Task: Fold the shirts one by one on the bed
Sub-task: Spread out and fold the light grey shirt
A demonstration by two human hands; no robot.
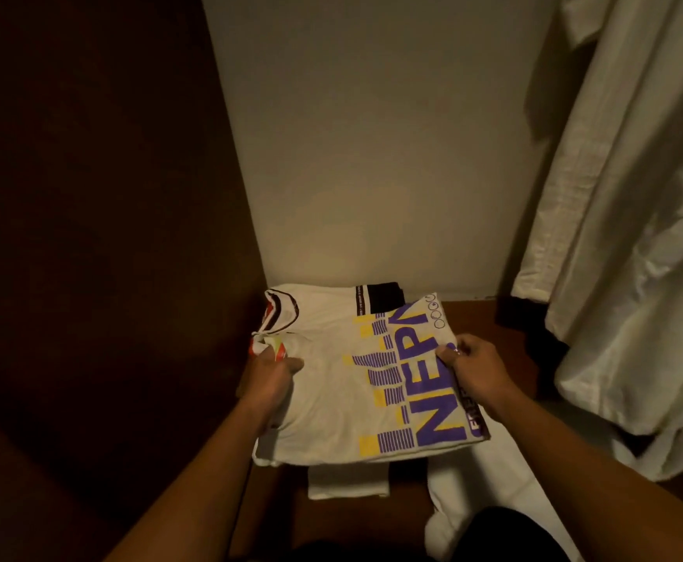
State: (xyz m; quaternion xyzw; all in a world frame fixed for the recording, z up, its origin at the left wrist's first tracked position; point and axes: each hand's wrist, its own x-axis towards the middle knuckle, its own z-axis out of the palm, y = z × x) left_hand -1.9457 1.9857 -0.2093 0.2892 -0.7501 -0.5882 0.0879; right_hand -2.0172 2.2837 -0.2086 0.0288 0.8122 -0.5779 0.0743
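Head view, itemised as I see it from my end:

1. Folded shirt (347, 391): white, w/ purple and yellow bar graphic plus large purple lettering on its right half, dark-trimmed collar at far left. Lies roughly flat as top item of a small stack, held at both side edges.
2. Left hand (273, 369): fingers curled round shirt's left edge near the collar, thumb on top of the cloth; gripping. A bit of red/orange/green fabric (277, 346) shows just by the knuckles, can't tell which garment it belongs to.
3. Right hand (475, 369): fingers bent, pinching shirt's right edge beside the lettering; gripping.
4. Second garment (378, 298): under the shirt at far edge, black panel w/ a white printed strip showing. Only that part visible.
5. White folded cloth (347, 480): pokes out from under shirt's near edge, lower in the stack.
6. Brown surface (469, 318): carries the stack, sits in a corner; can't tell whether shelf or furniture top.
7. Pale wall (372, 135): straight behind stack. Dark panel (88, 196) on the left side.
8. White hanging fabric (615, 237): right side, creased, drapes down past the surface edge; apart from the shirt.
9. Both forearms bare, reaching in from the lower edge.
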